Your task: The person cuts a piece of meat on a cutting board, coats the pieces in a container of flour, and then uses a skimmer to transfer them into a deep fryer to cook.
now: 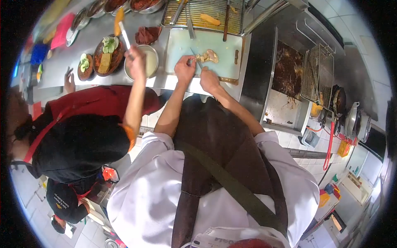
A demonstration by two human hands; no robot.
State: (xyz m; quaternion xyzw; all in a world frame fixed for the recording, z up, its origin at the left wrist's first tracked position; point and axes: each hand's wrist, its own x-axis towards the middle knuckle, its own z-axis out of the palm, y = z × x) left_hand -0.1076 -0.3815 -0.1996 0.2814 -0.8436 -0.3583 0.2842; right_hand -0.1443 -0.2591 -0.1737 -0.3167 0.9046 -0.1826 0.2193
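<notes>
My right hand (210,81) is closed around the handle of a knife (198,61), its thin blade angled up and left over the cutting board (178,41). Beside the blade lies a pale piece of meat (212,56), with smaller cut pieces (202,58) at its left end. The curled fingers of my left hand (185,69) pinch the left end of this meat, close to the blade. A small brown strip (236,57) rests near the board's right edge.
To my left, a co-worker's hand (135,62) holds a utensil above a bowl of pale liquid (151,62). Nearby are a dark plate (118,62) of food and a brown cloth (147,35). A wire rack (198,20) with tongs sits behind the board; fryer baskets (318,72) hang right.
</notes>
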